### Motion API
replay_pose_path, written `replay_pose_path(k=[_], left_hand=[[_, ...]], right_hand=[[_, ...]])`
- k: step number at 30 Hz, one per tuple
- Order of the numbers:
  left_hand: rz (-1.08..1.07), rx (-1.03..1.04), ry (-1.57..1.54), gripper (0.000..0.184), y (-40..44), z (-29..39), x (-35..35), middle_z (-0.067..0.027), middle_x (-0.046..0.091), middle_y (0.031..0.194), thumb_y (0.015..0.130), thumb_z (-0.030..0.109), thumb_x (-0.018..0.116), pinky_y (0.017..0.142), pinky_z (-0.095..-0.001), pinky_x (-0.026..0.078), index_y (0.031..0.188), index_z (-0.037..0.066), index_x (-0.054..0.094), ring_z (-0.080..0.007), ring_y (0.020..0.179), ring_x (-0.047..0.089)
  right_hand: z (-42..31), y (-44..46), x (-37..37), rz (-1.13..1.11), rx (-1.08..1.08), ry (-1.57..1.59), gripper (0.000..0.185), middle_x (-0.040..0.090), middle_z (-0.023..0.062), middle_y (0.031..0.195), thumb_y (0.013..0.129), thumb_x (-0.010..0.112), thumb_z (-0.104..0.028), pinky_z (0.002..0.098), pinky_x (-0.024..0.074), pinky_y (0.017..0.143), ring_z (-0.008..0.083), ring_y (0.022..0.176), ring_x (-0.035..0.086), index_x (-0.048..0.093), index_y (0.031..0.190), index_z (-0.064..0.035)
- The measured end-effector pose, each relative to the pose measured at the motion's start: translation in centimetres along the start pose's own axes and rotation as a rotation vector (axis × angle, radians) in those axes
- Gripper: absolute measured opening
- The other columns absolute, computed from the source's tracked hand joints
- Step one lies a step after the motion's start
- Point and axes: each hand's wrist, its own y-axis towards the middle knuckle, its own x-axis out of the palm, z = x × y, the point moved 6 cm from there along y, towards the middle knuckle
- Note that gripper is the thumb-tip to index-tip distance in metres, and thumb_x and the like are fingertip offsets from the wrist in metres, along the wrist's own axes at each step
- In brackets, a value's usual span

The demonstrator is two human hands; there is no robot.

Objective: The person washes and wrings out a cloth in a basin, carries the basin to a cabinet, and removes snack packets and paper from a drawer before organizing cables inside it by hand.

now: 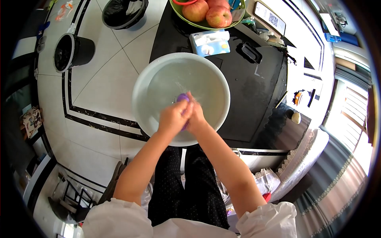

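A large white basin of water stands on a black tabletop. Over the water, my left hand and my right hand are pressed together. Both are closed around a small purple thing. Its rounded end pokes out above the fingers, and a bit more purple shows below them. The fingers cover most of it, so its kind cannot be made out. Ripples or splashes show in the water just beyond my fingertips.
Behind the basin are a tissue pack and a green bowl of apples. A phone with a QR code stands at the back right, near a black tray. Two dark bins stand on the tiled floor to the left.
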Motion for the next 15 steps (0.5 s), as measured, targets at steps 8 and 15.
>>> replay_pose_path(k=[8, 15], left_hand=[[0.233, -0.151, 0.277, 0.019, 1.7, -2.8, -3.6, -0.0048, 0.059, 0.094, 0.088, 0.029, 0.057, 0.066, -0.0390, 0.046, 0.085, 0.010, 0.061, -0.0260, 0.079, 0.058], [-0.006, 0.129, 0.822, 0.050, 1.7, -3.6, 1.4, -0.0151, 0.033, 0.141, 0.082, 0.035, 0.062, 0.097, -0.0586, 0.029, 0.129, 0.023, 0.051, -0.0415, 0.121, 0.037]], right_hand=[[-5.5, -5.0, -3.0, 0.387, -0.747, -1.019, 0.031, 0.057, 0.0173, 0.098, 0.086, 0.059, -0.018, 0.0382, 0.0443, 0.078, 0.0308, 0.088, 0.056, 0.051, 0.112, -0.0024], [-2.2, -3.0, -1.2, 0.495, -0.843, -1.588, 0.058, 0.030, 0.0219, 0.138, 0.079, 0.060, -0.012, 0.0531, 0.0223, 0.104, 0.0437, 0.126, 0.027, 0.041, 0.134, -0.0144]])
